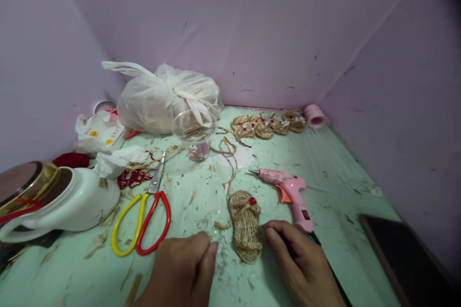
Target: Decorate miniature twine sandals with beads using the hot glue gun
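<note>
A small woven jute sandal (246, 223) with a red bead lies on the pale green tabletop (324, 172) between my hands. A loose jute cord (232, 163) runs from it toward the back. My left hand (183, 268) rests just left of the sandal, fingers curled together in a loose fist, nothing visible in it. My right hand (302, 264) lies just right of the sandal, fingers bent, over the black cable near the handle of a pink glue gun (288, 192). Whether it grips the cable I cannot make out.
Red and yellow scissors (144, 220) lie to the left, beside a white jug (68, 201). Behind stand a clear cup (194, 134), a white plastic bag (162, 96), several finished jute sandals (266, 124) and a pink tape roll (315, 116). A dark slab (406, 254) lies right.
</note>
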Tool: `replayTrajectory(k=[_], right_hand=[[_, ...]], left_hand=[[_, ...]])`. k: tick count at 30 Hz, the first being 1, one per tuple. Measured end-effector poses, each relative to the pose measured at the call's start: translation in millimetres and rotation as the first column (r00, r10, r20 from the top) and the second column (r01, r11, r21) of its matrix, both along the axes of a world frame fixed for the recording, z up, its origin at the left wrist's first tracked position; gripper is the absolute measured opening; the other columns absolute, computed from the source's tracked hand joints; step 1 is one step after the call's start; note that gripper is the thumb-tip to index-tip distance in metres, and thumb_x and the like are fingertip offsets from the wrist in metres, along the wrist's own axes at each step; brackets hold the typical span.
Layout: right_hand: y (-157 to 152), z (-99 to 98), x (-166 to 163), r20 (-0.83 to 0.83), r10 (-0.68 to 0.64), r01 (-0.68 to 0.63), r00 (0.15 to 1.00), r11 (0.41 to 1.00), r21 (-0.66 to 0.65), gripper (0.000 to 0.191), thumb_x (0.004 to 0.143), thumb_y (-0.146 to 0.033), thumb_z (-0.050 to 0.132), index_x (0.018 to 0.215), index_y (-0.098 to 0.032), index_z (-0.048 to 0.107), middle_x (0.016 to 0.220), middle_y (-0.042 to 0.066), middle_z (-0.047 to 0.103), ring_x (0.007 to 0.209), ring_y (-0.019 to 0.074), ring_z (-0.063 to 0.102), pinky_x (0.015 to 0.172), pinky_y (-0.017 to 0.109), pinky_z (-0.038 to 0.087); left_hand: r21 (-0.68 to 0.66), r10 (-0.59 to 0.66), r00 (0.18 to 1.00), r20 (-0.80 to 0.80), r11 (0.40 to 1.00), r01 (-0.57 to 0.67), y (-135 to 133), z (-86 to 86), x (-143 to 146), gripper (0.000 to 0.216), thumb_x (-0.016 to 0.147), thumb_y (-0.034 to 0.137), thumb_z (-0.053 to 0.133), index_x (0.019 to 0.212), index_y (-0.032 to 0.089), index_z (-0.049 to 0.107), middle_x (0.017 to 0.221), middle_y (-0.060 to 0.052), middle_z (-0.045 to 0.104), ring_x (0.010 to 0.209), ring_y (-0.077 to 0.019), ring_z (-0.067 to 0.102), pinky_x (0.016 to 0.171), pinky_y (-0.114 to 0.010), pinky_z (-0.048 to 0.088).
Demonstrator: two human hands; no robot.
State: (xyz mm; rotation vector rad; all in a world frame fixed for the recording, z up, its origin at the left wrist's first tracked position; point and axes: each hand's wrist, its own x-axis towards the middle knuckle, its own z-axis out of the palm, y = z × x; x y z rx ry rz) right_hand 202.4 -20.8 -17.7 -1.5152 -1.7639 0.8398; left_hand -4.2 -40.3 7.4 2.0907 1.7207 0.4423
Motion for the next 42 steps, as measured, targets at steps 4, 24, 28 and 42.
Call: replayTrajectory(k=[4,24,28,42], right_hand=[[-0.2,1.0,-0.7,0.038,0.058,-0.060,0.998,0.997,0.043,0.019,0.086,-0.028,0.044,0.085,-0.020,0.062,0.076,0.005,0.065,0.070,0.0170,0.062,0.062,0.024,0.049],[11.9,-7.5,-0.4,0.092,-0.060,0.053,0.994,0.996,0.077,0.028,0.084,-0.038,0.044,0.105,-0.021,0.052,0.102,0.007,0.062,0.078,0.0182,0.062,0.068,0.030,0.051],[24.6,3.0,-10.4,0.188,-0.040,0.029,0.981,0.998,0.061,0.034,0.083,-0.035,0.045,0.113,-0.019,0.047,0.109,0.010,0.057,0.074,0.0189,0.060,0.069,0.036,0.050],[37.3,20.6,-4.2,0.065,0.048,-0.039,0.997,0.991,-0.125,0.016,0.076,-0.026,0.047,0.089,-0.020,0.056,0.064,0.000,0.056,0.052,0.0159,0.051,0.049,0.029,0.040]], left_hand=[[0.115,0.020,0.999,0.034,0.993,-0.024,0.6,-1.7,0.7,0.039,0.084,0.027,0.040,0.049,0.019,0.027,0.041,0.005,0.035,0.038,-0.0065,0.037,0.041,-0.020,0.028],[0.067,-0.061,0.998,-0.033,0.996,0.063,23.1,11.4,-2.2,0.024,0.078,0.016,0.044,0.097,0.025,0.056,0.090,-0.003,0.057,0.074,-0.0161,0.056,0.063,-0.026,0.042],[0.005,-0.149,0.981,-0.122,0.989,0.151,30.3,13.2,4.1,0.020,0.081,0.015,0.039,0.072,0.021,0.056,0.080,-0.002,0.055,0.069,-0.0149,0.056,0.060,-0.026,0.040],[0.085,0.145,0.938,0.315,0.980,-0.180,50.8,44.3,-26.4,0.014,0.076,0.019,0.049,0.064,0.017,0.055,0.062,0.001,0.054,0.058,-0.0113,0.048,0.055,-0.024,0.037]])
